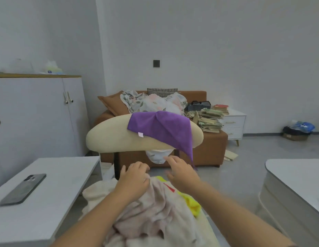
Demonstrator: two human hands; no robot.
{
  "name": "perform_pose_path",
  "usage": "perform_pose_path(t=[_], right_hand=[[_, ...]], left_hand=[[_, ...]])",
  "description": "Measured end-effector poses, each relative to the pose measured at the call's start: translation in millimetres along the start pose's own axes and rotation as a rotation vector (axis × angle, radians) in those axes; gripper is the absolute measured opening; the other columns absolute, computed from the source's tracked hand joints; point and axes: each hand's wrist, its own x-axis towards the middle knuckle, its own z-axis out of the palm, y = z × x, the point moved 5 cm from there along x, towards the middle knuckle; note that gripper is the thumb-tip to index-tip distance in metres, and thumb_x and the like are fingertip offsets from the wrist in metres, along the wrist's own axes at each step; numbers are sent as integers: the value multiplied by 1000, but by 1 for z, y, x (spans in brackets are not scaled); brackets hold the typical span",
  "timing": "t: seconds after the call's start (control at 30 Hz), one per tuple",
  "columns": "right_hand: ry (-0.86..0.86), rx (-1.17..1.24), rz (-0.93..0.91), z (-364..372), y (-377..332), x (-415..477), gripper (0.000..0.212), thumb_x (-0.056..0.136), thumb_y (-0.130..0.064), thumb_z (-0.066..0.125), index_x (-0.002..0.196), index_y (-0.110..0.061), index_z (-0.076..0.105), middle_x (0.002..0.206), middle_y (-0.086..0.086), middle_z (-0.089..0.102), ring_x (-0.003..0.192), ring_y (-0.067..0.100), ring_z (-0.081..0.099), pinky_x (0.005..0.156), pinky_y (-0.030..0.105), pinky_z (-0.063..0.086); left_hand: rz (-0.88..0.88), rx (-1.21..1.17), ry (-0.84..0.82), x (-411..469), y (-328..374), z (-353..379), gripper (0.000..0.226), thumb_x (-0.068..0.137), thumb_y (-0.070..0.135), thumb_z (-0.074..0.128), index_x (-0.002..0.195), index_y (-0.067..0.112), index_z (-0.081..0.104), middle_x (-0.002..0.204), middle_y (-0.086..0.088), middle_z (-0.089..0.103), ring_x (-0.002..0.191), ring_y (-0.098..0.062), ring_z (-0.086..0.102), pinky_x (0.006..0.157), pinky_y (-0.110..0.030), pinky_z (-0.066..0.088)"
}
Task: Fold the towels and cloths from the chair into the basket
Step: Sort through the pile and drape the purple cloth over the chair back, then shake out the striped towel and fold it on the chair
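Two hands of mine are out over the chair's heap. Left of my left hand point(135, 177), a phone point(23, 188) lies on a white table point(66, 175). That hand rests on the pale towel point(155, 211), fingers bent over its far edge; whether they pinch it I cannot tell. My right hand point(180, 173) is spread, holding nothing, fingertips point(166, 158) near a white cloth point(157, 155) hanging under the chair back point(109, 134); a purple cloth point(160, 127) drapes above, a yellow cloth point(192, 204) below my wrist

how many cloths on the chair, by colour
purple cloth: 1, draped over the backrest
white cloth: 1, hanging below the backrest
yellow cloth: 1, in the seat pile
pale pink towel: 1, on top of the pile
total: 4 that can be told apart; the pile may hide more
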Motion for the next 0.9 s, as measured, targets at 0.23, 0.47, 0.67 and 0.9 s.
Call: perform_pose_path(t=[0.23, 0.47, 0.67, 0.9], right_hand=[[-307, 62, 73, 77, -8, -65, 40, 94, -27, 42, 133, -21, 42, 135, 6, 45, 117, 30, 50, 94, 41, 44], [-308, 80, 109, 91, -8, -68, 39, 93, -20, 43, 132, -19, 48, 127, 8, 50, 112, 28, 51, 95, 39, 44], [-125, 159, 127, 98, -12, -80, 41, 88, -15, 47, 127, -22, 56, 130, 0, 48, 114, 23, 49, 92, 36, 43], [101, 452, 71, 90, -29, -101, 22, 83, -20, 48, 96, -18, 66, 97, -9, 58, 93, 8, 53, 82, 23, 40]], left_hand=[[-88, 23, -99, -67, -23, 55, 38, 92, 30, 44, 131, 26, 46, 132, 4, 45, 118, -21, 45, 89, -35, 43], [-94, 65, 72, -70, -32, 49, 20, 93, 24, 47, 110, 25, 56, 108, 2, 54, 105, -24, 52, 77, -37, 45], [14, -163, 307, -100, -22, 49, 20, 81, 23, 61, 101, 29, 58, 105, 12, 53, 96, -14, 54, 76, -31, 40], [197, -345, 169, -129, -28, 70, 34, 74, 58, 64, 101, 38, 61, 122, 30, 50, 126, 11, 34, 103, -21, 29]])
